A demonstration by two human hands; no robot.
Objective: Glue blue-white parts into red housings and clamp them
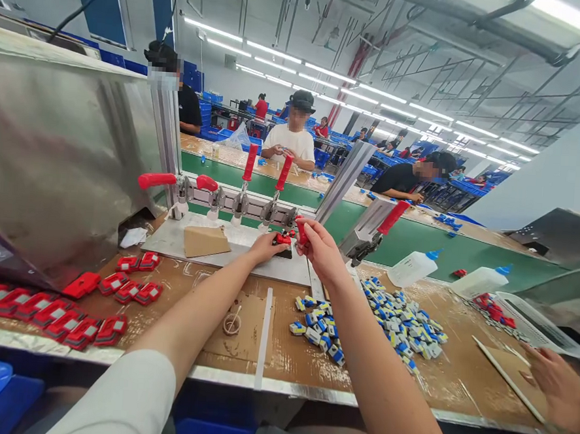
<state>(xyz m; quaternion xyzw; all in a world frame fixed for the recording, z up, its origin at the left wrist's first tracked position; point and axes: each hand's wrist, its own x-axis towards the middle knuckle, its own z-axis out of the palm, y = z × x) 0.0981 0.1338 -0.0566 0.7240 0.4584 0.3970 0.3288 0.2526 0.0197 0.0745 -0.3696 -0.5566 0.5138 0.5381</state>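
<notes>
My right hand point(319, 246) is closed round the red handle point(301, 231) of the toggle clamp at the right end of a row. The handle is mostly covered by my fingers. Below and left of it, my left hand point(264, 247) grips a small red plastic part point(283, 239) at a black block point(284, 252) on the metal base plate point(249, 241). My left fingertips are partly hidden. Other toggle clamps along the rail carry red handles point(249, 162), some upright and some lying level.
Blue, white and yellow small parts point(392, 315) are piled right of my arms. Red-and-grey housings point(53, 310) line the left edge. Two white bottles point(413, 269) stand tilted in view beside the green belt point(485, 245). A co-worker's hand point(555, 384) is at far right.
</notes>
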